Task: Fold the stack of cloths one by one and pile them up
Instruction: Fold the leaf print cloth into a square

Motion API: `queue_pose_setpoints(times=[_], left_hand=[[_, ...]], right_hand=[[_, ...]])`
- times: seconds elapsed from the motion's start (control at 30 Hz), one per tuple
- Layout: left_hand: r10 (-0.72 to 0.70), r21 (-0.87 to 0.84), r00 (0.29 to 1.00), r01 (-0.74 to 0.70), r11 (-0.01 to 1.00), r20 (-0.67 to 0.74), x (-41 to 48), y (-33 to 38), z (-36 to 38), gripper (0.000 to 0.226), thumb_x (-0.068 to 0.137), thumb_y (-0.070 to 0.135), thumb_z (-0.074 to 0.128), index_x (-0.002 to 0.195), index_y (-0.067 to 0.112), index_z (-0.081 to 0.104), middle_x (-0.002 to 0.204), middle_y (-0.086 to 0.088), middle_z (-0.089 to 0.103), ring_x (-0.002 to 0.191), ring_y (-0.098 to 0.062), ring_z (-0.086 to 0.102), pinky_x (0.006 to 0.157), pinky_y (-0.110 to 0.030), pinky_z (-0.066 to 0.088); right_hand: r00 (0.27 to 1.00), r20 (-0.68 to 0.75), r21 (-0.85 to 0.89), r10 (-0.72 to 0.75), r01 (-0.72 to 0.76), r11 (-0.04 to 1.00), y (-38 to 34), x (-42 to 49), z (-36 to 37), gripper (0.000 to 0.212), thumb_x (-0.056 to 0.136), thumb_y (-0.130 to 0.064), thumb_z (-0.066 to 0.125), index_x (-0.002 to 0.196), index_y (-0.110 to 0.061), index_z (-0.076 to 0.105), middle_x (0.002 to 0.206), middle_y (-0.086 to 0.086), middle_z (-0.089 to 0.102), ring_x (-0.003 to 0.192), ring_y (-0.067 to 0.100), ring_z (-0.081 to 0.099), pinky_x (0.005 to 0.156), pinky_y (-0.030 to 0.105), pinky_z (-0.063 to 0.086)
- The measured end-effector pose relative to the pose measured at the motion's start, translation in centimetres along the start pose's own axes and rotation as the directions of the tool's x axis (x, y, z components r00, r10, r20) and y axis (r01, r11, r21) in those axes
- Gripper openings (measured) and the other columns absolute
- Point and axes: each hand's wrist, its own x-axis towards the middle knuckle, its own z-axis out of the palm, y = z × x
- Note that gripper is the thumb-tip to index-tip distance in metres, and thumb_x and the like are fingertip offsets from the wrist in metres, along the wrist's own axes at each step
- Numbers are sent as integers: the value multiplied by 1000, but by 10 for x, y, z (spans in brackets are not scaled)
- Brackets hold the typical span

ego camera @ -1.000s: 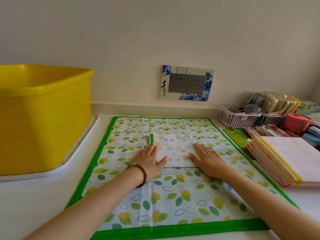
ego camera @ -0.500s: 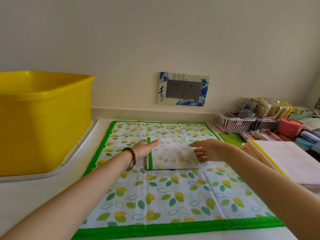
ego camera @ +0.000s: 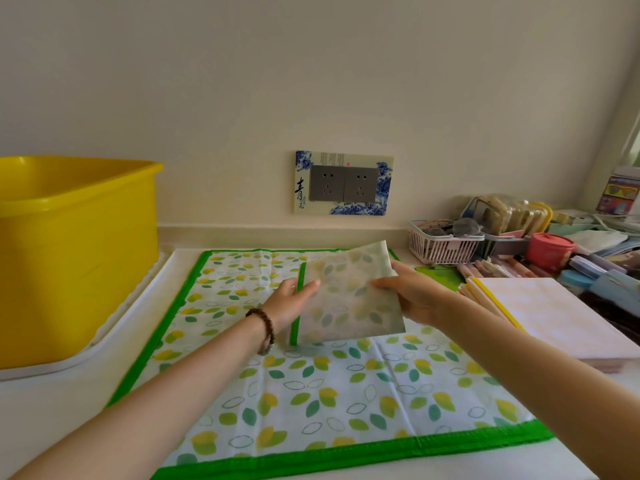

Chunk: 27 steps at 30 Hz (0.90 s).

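Both my left hand (ego camera: 290, 303) and right hand (ego camera: 414, 296) pinch the folded leaf-print cloth (ego camera: 346, 292) by its side edges, lifted above the spread leaf-print cloth (ego camera: 311, 396). Gripped only at the edges, its layers could sag open if I tilt it.

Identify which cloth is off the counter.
The small folded cloth, held by left hand and right hand; the large green-bordered cloth lies flat, the stack sits aside.
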Motion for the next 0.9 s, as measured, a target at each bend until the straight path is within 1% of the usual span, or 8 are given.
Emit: queue_pose_setpoints(times=[0.1, 0.17, 0.27, 0.33, 0.4, 0.63, 0.77, 0.9], left_hand=[[-41, -216, 996, 56, 975, 75, 2, 15, 15, 95, 72, 68, 63, 146, 21, 27, 147, 2, 35, 134, -25, 38, 110, -44, 32], [-82, -369, 973, 159, 916, 215, 5, 24, 27, 105, 51, 71, 75, 136, 17, 46, 135, -4, 54, 124, -25, 48, 106, -43, 36], [-21, -476, 962, 153, 866, 272, 1, 45, 51, 48, 84, 45, 61, 116, 9, 62, 114, -9, 66, 105, -26, 61, 91, -36, 51], [19, -490, 967, 112, 864, 255, -2, 58, 70, 29, 92, 32, 55, 107, 8, 63, 99, -6, 68, 85, -18, 66, 69, -26, 57], [55, -505, 962, 91, 858, 268, -3, 72, 88, 18, 92, 25, 56, 98, 9, 64, 89, -3, 68, 71, -12, 67, 56, -20, 55], [62, -550, 943, 137, 824, 328, -5, 117, 162, 8, 90, 14, 60, 90, 7, 63, 87, -7, 66, 59, -11, 67, 55, -22, 57], [16, -516, 932, 187, 836, 363, -3, 122, 204, 8, 89, 13, 62, 93, 6, 62, 89, -8, 65, 73, -15, 63, 54, -22, 57], [-33, -486, 927, 227, 844, 374, -4, 123, 226, 4, 86, 7, 65, 88, 5, 63, 79, -7, 65, 63, -13, 64, 52, -23, 57]], right_hand=[[997, 2, -12, -80, 80, 997, -21, -18, -26, 46, 91, 2, 51, 133, -15, 43, 121, 16, 60, 100, 32, 62, 75, 44, 56], [993, 14, -34, -114, 114, 993, -36, -32, -46, 41, 91, 1, 51, 128, -17, 47, 112, 12, 64, 92, 27, 64, 69, 40, 59], [991, 18, -82, -129, 130, 988, -53, -51, -80, 32, 91, 0, 51, 117, -19, 55, 103, 8, 67, 86, 24, 66, 63, 35, 60], [994, -2, -117, -113, 112, 987, -60, -60, -105, 27, 91, -1, 52, 112, -18, 57, 101, 8, 68, 84, 23, 66, 60, 34, 60], [995, -51, -172, -85, 75, 982, -63, -64, -132, 26, 91, -3, 53, 114, -15, 57, 103, 9, 68, 84, 23, 67, 59, 33, 59], [975, -222, -284, -20, -46, 958, -66, -80, -213, 14, 90, -9, 57, 101, -16, 62, 89, 5, 71, 73, 20, 69, 55, 29, 57], [941, -337, -284, -10, -92, 955, -55, -89, -246, 15, 87, -9, 62, 100, -17, 62, 94, 8, 67, 80, 23, 64, 63, 36, 56], [920, -385, -255, 71, -180, 950, -37, -89, -270, 31, 85, -12, 65, 116, -15, 60, 101, 7, 67, 84, 23, 64, 71, 34, 57]])
